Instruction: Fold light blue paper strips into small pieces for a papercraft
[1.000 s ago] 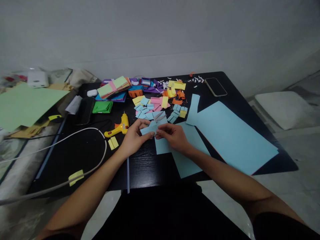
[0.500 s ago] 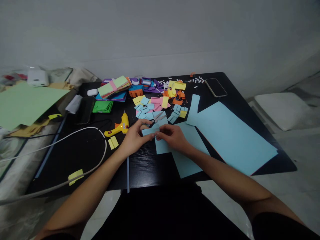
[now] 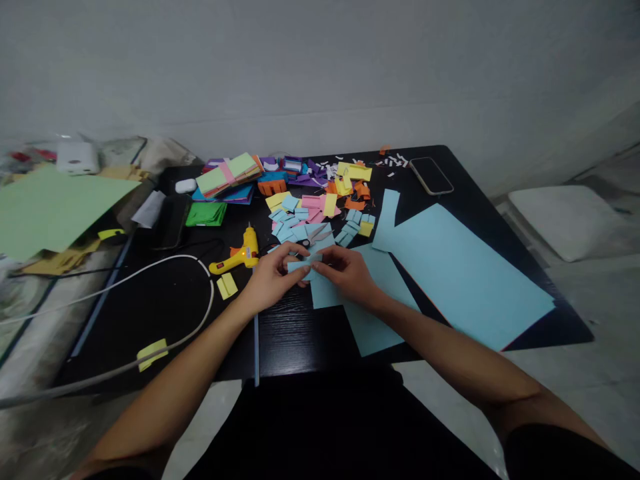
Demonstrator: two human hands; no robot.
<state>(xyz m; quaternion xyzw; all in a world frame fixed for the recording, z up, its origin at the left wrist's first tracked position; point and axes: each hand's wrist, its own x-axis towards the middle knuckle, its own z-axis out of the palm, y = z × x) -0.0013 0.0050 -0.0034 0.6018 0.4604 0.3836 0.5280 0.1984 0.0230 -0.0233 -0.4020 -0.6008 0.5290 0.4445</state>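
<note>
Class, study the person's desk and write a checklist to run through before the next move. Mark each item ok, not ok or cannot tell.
1. Small blue paper held by the left hand and right hand: ok.
2. Scissors out of both hands: ok, lying just beyond them.
3. Glue gun well away from the left hand: not ok, lying close beside it.
4. Glue gun tip cool: cannot tell.
5. Edges of the small paper lined up: cannot tell, partly covered.
</note>
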